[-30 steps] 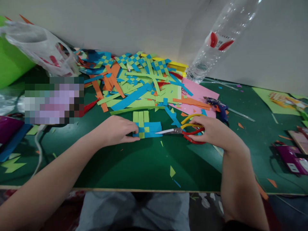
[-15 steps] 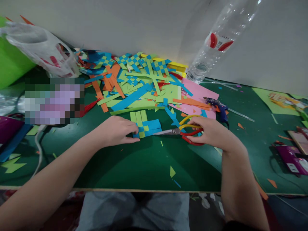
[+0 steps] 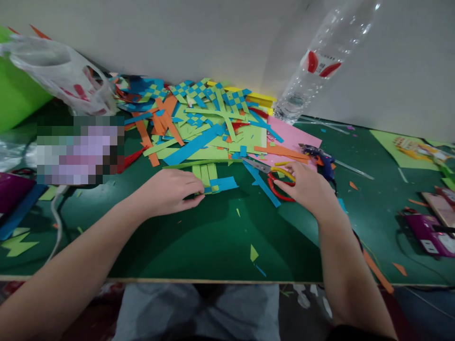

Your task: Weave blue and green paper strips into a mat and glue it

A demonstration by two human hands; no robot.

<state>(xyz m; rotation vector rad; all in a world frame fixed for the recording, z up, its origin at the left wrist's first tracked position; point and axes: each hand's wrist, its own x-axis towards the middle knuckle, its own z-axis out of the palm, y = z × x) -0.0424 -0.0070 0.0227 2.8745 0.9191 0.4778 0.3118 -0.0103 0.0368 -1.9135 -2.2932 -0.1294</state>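
Observation:
My left hand (image 3: 177, 189) pinches the left end of a small woven paper piece (image 3: 214, 188) of blue and green strips, which is tilted so its face is foreshortened. Green strip ends stick out at its back and blue ones toward the right. My right hand (image 3: 309, 187) has its thumb and fingers at the red and yellow handles of a pair of scissors (image 3: 264, 166). The blades point left and away, over the edge of the paper pile. A loose blue strip (image 3: 269, 188) lies just beneath the scissors.
A heap of paper strips and woven pieces (image 3: 209, 118) fills the back. Behind it leans a clear plastic bottle (image 3: 316, 71). Pink paper (image 3: 295, 135) and a blue glue gun (image 3: 325, 163) lie right; a plastic bag (image 3: 67, 76) stands left, and a purple box (image 3: 426, 232) sits far right.
My right hand has drawn the scissors back from the woven piece and swung the blades away toward the pile. The woven piece has tilted in my left hand.

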